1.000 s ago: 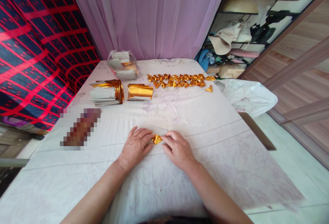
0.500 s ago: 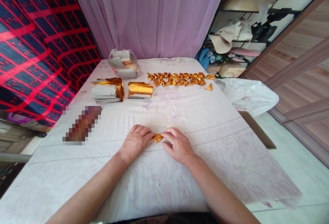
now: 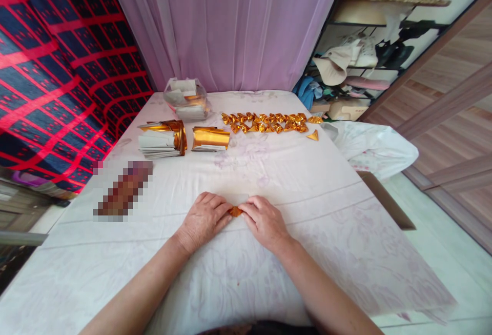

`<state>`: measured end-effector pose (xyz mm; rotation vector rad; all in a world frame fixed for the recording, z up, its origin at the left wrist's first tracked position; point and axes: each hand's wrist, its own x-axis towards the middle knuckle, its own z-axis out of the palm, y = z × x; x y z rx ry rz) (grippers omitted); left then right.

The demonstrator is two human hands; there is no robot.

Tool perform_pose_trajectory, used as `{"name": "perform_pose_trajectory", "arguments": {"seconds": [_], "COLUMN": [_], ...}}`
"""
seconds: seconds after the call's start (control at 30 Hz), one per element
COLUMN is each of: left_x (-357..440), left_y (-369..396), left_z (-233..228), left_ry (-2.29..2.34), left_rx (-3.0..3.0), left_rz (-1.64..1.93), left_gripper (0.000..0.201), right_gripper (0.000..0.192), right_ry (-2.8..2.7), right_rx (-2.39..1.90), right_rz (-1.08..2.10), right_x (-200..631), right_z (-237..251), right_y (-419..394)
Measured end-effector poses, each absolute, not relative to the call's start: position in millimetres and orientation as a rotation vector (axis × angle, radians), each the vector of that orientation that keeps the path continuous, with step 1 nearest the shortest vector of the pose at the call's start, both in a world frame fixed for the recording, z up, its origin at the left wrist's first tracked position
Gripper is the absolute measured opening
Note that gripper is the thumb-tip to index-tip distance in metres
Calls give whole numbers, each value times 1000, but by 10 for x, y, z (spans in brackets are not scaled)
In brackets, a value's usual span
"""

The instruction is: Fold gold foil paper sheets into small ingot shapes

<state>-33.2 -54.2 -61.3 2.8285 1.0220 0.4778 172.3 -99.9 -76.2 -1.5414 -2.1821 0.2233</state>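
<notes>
A small piece of gold foil paper (image 3: 236,211), partly folded, lies on the cloth-covered table (image 3: 238,258) between my two hands. My left hand (image 3: 205,218) pinches its left end with thumb and fingers. At the right end, the fingertips of my right hand (image 3: 266,219) press together on the same paper. Much of the paper is hidden under the fingertips. Farther back stand a small stack of gold foil sheets (image 3: 210,138) and a larger stack of foil-and-white sheets (image 3: 161,140). Several folded gold pieces (image 3: 265,122) form rows at the back, and one gold triangle (image 3: 314,135) sits apart.
A clear plastic bag of paper sheets (image 3: 186,100) stands at the back left. A pixelated reddish-brown patch (image 3: 125,191) covers something on the left. Off the right edge are a white plastic bag (image 3: 376,149) and cardboard (image 3: 386,199). Shelves (image 3: 365,68) hold shoes and a cap.
The pale sheet section that stuck out behind the fingers is folded over and no longer shows. My right thumb and fingers have closed together on the paper. The view has tilted slightly.
</notes>
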Motion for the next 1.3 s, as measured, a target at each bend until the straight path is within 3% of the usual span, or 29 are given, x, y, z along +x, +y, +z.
{"name": "perform_pose_trajectory", "arguments": {"seconds": [0.83,1.1,1.3], "left_x": [-216,-184,-162], "left_y": [-535,-575,-593], "left_z": [-575,-512,-488], "left_ry": [1304,1462,1547], "left_rx": [2545,2567,2642], "left_rz": [410,280,236], "left_gripper": [20,29,29], "right_gripper": [9,15,8], "right_ry": [-2041,-1986,-1901], "right_rx": [-1732,-1790,-1815], "right_rz": [394,420,384], "right_x": [1686,1663,1640], "right_z": [-702,-715,-752], "right_y": [-872,-877,-876]}}
